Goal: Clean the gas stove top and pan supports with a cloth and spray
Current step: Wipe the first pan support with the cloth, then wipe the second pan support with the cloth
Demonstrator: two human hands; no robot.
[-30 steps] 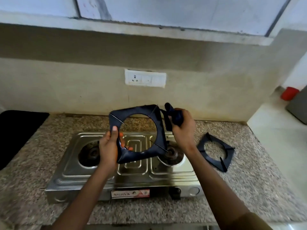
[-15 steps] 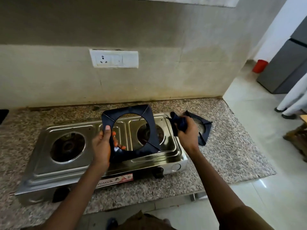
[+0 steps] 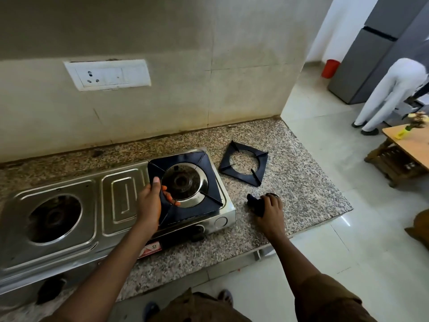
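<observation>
Fingers (image 3: 170,197) pinch pan support (image 3: 209,166) | right hand (image 3: 270,209) seemingly grips cloth (image 3: 255,203)

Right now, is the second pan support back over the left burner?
No, the second pan support lies on the granite counter, right of the stove; the left burner is bare.

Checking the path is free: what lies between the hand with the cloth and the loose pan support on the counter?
Nothing: the head view shows bare counter between the right hand and the pan support.

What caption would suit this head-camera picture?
Left hand sets a pan support over the stove's right burner; right hand holds a dark cloth.
</observation>
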